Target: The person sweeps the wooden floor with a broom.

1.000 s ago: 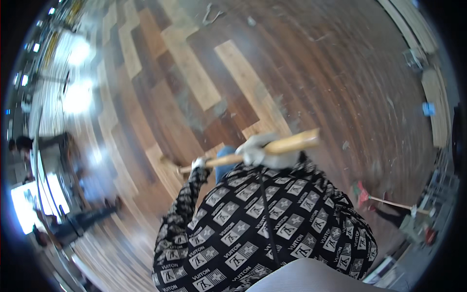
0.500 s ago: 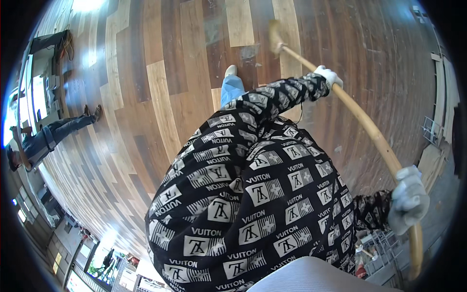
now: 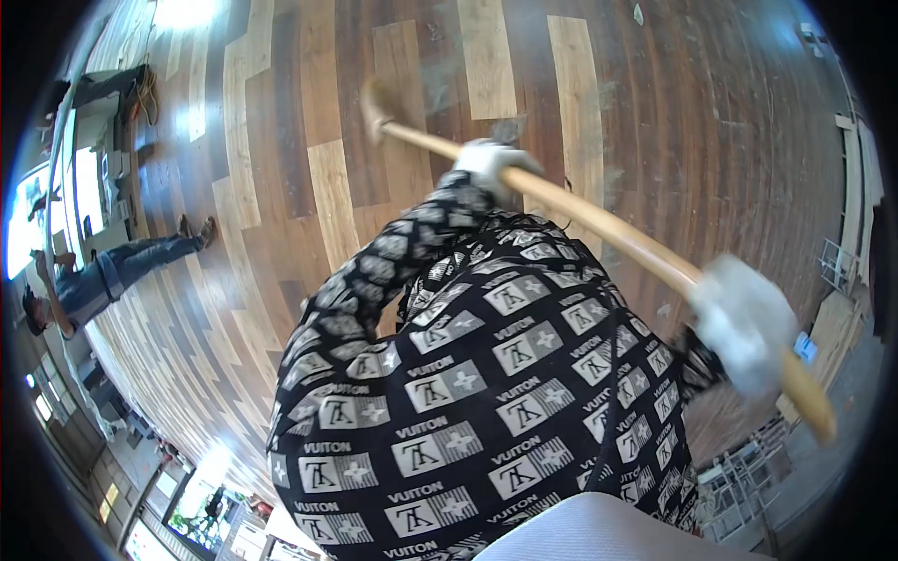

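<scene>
A long wooden handle (image 3: 599,224) runs from the upper middle down to the lower right. Its far end (image 3: 374,98) rests blurred on the plank floor (image 3: 281,187), so I cannot tell what kind of tool it is. My left hand (image 3: 488,161), in a white glove, grips the handle low down, toward the floor end. My right hand (image 3: 744,323), also white-gloved and blurred, grips it near the top end. Both arms are in a black patterned shirt (image 3: 468,402), which fills the lower middle of the view.
The floor is made of mixed light and dark wooden planks. Another person (image 3: 103,276) in jeans stands far off at the left beside a bright window (image 3: 23,220). Stacked boards (image 3: 847,215) and a metal rack (image 3: 748,467) sit along the right edge.
The handle has swung so its floor end sits further left. My left hand has slid along with it. My right hand has risen and moved inward on the handle's top.
</scene>
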A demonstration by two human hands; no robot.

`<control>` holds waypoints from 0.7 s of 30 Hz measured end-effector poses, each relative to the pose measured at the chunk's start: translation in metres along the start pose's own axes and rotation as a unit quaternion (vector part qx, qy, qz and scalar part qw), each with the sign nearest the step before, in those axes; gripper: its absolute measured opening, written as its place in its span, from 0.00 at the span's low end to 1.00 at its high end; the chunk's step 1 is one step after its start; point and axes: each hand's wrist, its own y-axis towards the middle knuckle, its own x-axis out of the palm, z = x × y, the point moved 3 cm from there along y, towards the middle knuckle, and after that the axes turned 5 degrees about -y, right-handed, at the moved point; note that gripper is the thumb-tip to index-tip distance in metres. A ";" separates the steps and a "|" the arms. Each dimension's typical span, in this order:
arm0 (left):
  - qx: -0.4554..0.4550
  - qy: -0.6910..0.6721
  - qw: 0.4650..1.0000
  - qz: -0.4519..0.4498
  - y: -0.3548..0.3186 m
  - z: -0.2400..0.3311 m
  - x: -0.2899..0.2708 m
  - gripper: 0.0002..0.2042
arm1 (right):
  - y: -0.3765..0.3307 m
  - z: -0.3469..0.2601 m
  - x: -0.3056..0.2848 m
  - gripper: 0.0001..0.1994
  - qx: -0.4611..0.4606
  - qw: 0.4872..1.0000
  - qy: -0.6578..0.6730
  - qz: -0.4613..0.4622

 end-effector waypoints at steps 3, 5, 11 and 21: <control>-0.138 0.079 0.985 0.064 -0.052 -0.123 -0.031 0.07 | 0.061 0.097 0.079 0.05 0.054 0.959 0.188 0.203; -0.202 0.219 0.954 0.014 -0.081 -0.188 -0.043 0.06 | 0.086 0.142 0.104 0.06 0.062 0.970 0.170 0.163; -0.103 0.192 0.968 -0.125 0.026 -0.157 -0.024 0.12 | 0.036 0.128 0.048 0.13 0.132 0.933 0.027 0.335; 0.161 0.040 0.977 -0.137 0.223 0.016 0.109 0.18 | -0.024 -0.028 0.017 0.16 0.093 0.873 -0.294 0.378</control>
